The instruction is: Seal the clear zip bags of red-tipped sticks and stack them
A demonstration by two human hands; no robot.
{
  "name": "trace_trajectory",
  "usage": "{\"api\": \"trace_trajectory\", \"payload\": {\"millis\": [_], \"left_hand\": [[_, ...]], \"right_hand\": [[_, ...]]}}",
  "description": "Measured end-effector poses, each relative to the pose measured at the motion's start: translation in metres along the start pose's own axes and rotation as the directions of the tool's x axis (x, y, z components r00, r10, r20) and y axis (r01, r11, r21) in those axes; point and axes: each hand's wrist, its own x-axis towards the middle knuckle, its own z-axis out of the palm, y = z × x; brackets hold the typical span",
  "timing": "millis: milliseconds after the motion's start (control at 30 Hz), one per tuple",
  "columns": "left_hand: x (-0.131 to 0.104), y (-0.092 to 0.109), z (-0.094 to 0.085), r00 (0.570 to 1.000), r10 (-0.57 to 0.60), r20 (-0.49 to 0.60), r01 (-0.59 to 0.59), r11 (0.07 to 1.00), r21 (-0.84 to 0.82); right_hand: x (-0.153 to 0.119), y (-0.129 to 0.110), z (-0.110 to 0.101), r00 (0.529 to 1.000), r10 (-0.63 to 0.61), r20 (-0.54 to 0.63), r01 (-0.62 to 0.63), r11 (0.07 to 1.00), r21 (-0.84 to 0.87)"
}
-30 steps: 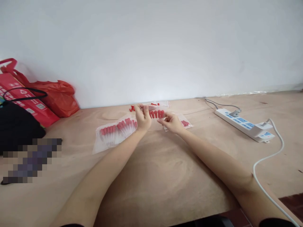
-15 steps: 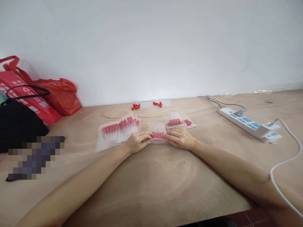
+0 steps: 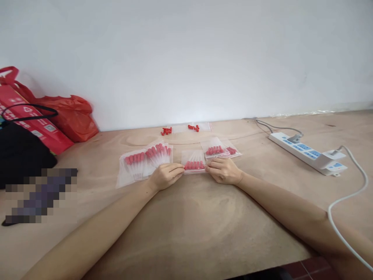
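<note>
Between my hands lies a clear zip bag [image 3: 192, 156] with several red-bulbed droppers in it, its zip edge toward me. My left hand [image 3: 165, 175] pinches its left corner by the fingertips. At the right corner, the curled fingers of my right hand [image 3: 223, 171] close on the same bag. Overlapping filled dropper bags [image 3: 122, 177] lie beside my left hand. More filled bags [image 3: 215, 142] lie just beyond my right hand. Loose red rubber bulbs [image 3: 166, 131] and a second small group of bulbs [image 3: 194, 128] are by the wall, with clear tubes [image 3: 179, 129] between.
A white power strip [image 3: 303, 151] and its looping white cable [image 3: 330, 206] are on the right, the cable crossing near my right forearm. Red bags [image 3: 75, 116], a black bag [image 3: 26, 155] and a blurred-out dark item [image 3: 43, 196] occupy the left of the wooden table [image 3: 204, 225].
The fingers of my left hand have straightened and drawn slightly left at the bag's corner. My right fingers have curled in more. The bag's near edge sits a little farther from me.
</note>
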Motion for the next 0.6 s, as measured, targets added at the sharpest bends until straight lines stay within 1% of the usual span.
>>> {"api": "trace_trajectory", "payload": {"millis": [100,233,333,500,600], "left_hand": [[-0.0001,0.0010,0.0000,1.000,0.011,-0.008,-0.011,1.000,0.006],[0.0003,0.0027,0.0009,1.000,-0.005,-0.005,0.005,1.000,0.006],[0.0011,0.0031,0.0012,1.000,-0.030,0.005,0.030,1.000,-0.009],[0.0033,0.0046,0.0021,0.998,-0.061,-0.007,0.060,0.997,-0.038],[0.0039,0.0056,0.0026,0.996,-0.085,-0.019,0.084,0.995,-0.052]], "right_hand": [[-0.0004,0.0013,-0.0004,0.998,0.054,0.029,-0.054,0.998,0.010],[-0.0002,0.0002,-0.0007,0.994,0.105,0.025,-0.105,0.994,0.005],[0.0003,-0.0007,0.0006,0.995,0.093,0.025,-0.093,0.996,0.002],[0.0012,0.0007,0.0023,0.999,0.029,0.035,-0.030,0.999,0.012],[0.0015,0.0002,0.0009,0.998,0.048,0.045,-0.048,0.999,0.012]]}}
